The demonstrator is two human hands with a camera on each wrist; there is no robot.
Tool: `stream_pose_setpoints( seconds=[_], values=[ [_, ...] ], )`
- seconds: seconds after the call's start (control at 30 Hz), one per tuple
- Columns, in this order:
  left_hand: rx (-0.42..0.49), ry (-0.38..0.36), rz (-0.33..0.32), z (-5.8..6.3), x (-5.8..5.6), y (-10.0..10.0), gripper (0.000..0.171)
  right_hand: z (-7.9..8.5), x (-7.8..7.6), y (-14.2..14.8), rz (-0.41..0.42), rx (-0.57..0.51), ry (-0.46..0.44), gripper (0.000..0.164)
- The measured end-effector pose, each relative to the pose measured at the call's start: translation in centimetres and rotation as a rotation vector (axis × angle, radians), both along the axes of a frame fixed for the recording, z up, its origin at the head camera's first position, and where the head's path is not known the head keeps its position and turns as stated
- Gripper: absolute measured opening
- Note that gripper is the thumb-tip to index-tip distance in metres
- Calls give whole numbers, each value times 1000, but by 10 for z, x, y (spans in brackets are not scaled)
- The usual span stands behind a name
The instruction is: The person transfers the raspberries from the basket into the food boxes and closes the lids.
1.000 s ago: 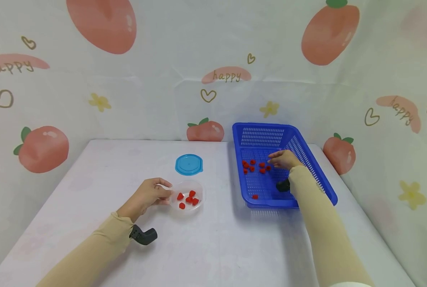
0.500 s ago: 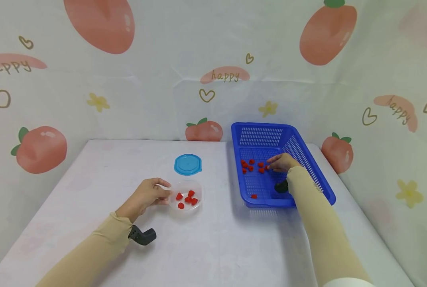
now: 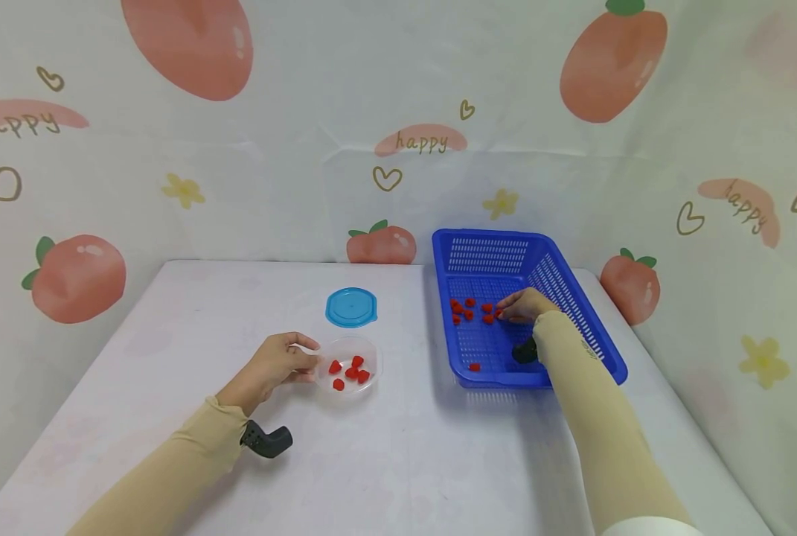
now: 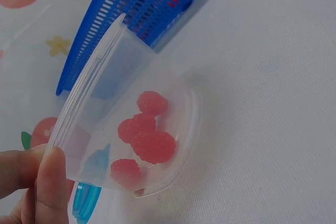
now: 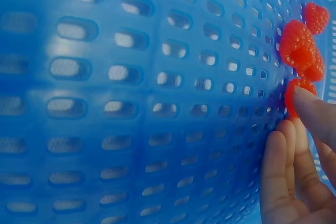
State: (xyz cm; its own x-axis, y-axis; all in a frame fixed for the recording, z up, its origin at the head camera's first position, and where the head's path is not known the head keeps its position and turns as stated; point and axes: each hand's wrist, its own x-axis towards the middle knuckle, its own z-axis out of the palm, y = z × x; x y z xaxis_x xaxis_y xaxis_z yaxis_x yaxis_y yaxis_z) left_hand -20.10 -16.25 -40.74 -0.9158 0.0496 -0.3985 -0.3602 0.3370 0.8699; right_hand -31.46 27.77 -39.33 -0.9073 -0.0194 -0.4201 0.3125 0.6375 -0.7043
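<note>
My left hand (image 3: 276,365) pinches the rim of a round clear plastic container (image 4: 142,56) between thumb and fingers. Inside it lie several red raspberries (image 4: 155,147). In the head view the container sits on the white table, left of centre. Over on the right, my right hand (image 3: 530,304) reaches down into a blue plastic basket (image 3: 492,376). The right wrist view shows its thumb and fingers pinching a raspberry (image 5: 290,99) on the slotted basket floor. Close beside that one are more raspberries (image 5: 296,44), several of them in a loose group.
Behind the container a round blue lid (image 3: 351,307) lies on the table (image 3: 398,461). One lone raspberry (image 3: 475,367) rests near the basket's front wall. A white printed backdrop (image 3: 291,201) stands behind the table, close to the basket's far side.
My right hand has lowered slightly in the basket, and its fingers have closed on a raspberry at the right of the group. The left hand and the container have stayed put.
</note>
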Motion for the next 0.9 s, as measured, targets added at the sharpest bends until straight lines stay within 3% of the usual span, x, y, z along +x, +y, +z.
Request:
stream_pose_setpoints(
  seconds=[0.27, 0.6, 0.73, 0.9],
  values=[
    [-16, -2, -2, 0, 0, 0, 36, 1, 0, 3, 2, -17, -19, 28],
    [-15, 3, -4, 0, 0, 1, 37, 6, -4, 13, -67, -304, -27, 33],
    [-17, 4, -5, -1, 0, 1, 37, 11, -3, 14, -73, -370, -19, 30],
    [-11, 3, -7, 1, 0, 0, 37, 18, -2, 12, -55, -422, 14, 38]
  ],
)
